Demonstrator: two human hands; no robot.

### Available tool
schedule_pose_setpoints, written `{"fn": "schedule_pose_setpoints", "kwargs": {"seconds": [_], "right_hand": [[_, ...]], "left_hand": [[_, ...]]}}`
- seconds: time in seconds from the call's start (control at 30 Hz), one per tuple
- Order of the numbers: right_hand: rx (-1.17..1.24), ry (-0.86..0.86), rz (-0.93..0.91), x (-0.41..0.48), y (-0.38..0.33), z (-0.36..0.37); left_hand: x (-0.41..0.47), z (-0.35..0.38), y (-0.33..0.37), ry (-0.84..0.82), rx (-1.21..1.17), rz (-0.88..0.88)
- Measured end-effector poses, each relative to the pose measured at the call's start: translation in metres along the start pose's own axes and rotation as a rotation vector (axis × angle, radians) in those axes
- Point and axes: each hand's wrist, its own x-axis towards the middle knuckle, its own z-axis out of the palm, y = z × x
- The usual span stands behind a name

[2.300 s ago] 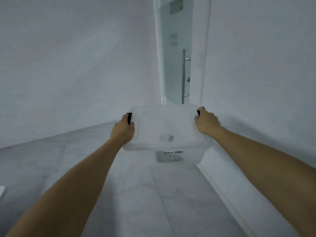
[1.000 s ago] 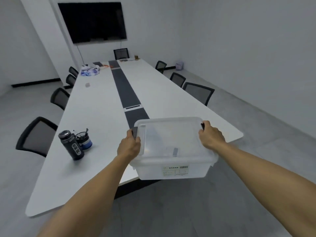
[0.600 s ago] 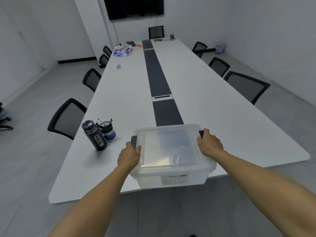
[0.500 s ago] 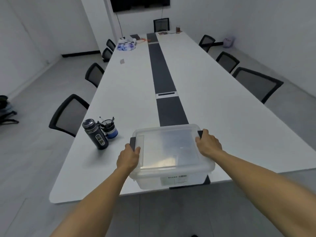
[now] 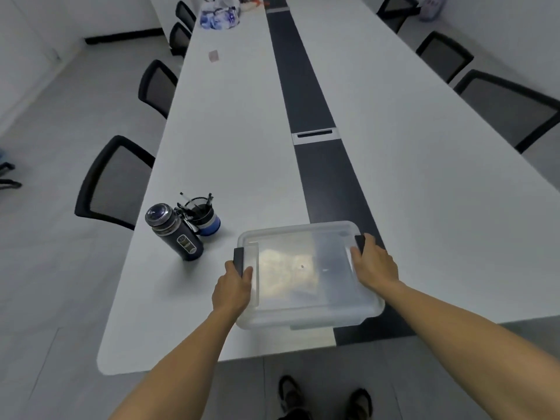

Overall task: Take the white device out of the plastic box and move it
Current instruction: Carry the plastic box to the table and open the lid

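A translucent plastic box with a clear lid and dark side latches is over the near end of the long white table. My left hand grips its left side at the latch. My right hand grips its right side at the other latch. The lid is on. Something pale shows blurred through the lid; the white device cannot be made out clearly.
A dark flask and a blue pen cup stand left of the box. A dark strip runs down the table's middle. Black mesh chairs line both sides. A bag lies at the far end. My shoes show below.
I have carried the box from a doorway into the room and up to the table; it now is over the table's near end, and my view has tilted downward.
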Motion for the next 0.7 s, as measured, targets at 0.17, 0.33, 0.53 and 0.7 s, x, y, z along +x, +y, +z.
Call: {"fn": "schedule_pose_setpoints", "kwargs": {"seconds": [0.17,0.33,0.53,0.7], "right_hand": [[0.046,0.029,0.014,0.006,-0.007,0.016],[0.084,0.058,0.035,0.011,-0.005,0.023],[0.128,0.014,0.066,0.015,0.0,0.027],[0.195,-0.057,0.06,0.022,0.003,0.023]], "left_hand": [[0.021,0.003,-0.01,-0.024,-0.014,0.015],[0.029,0.01,-0.014,-0.025,-0.086,0.041],[0.035,0.008,-0.016,-0.12,-0.135,0.019],[0.037,0.001,-0.015,-0.194,-0.157,0.026]]}}
